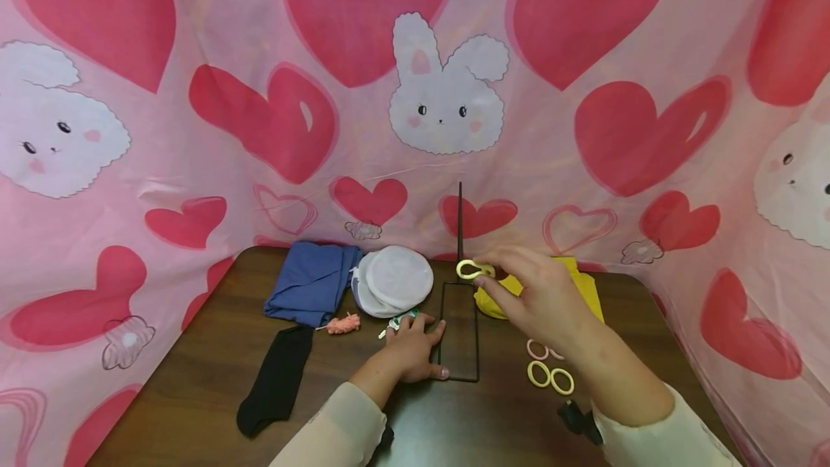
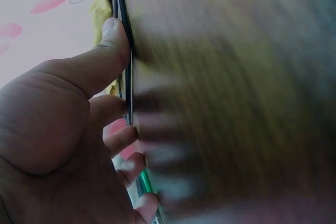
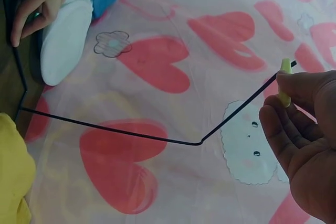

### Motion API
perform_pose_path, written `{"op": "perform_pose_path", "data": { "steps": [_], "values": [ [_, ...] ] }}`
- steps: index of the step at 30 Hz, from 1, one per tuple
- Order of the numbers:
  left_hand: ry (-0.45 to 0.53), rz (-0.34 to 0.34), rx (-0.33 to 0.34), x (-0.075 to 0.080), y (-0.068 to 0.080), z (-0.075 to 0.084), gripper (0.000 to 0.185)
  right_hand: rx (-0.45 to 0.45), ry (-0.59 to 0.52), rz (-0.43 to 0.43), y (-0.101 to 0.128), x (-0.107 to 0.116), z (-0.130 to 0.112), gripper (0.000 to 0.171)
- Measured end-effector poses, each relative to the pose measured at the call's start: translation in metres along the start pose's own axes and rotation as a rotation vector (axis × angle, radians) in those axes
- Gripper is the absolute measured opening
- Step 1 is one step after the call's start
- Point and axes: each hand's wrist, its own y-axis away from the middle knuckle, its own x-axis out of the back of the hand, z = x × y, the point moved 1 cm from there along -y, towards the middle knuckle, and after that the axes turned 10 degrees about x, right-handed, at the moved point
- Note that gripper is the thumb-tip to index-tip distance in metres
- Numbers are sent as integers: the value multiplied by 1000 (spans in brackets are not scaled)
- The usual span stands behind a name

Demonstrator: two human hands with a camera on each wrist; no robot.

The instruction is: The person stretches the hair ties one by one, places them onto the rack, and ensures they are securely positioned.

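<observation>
Right hand [image 1: 541,301] grip pinching yellow ring [image 1: 468,269] at wire stand [image 1: 460,236].

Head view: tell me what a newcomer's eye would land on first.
First, the pink curtain of red hearts and white bunnies, walling in the brown table. Next, at mid-table, the right hand pinching a yellow ring at the upright rod of a black wire stand, while the left hand presses on its base. More rings lie by the right forearm.
</observation>
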Motion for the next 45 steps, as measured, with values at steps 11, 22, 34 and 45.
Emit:
{"op": "perform_pose_path", "data": {
  "steps": [11,22,34,45],
  "values": [
    [-7,-14,8,1,0,1,96,-2,9,-5,-6,-6,18,32],
    [3,-33,13,1,4,3,95,-89,21,33,-13,-26,50,30],
    [-7,-27,14,-1,3,2,95,-229,-31,52,-30,-47,80,30],
    [11,-30,9,0,2,3,95,-351,-64,41,-48,-60,108,31]
  ]
}}
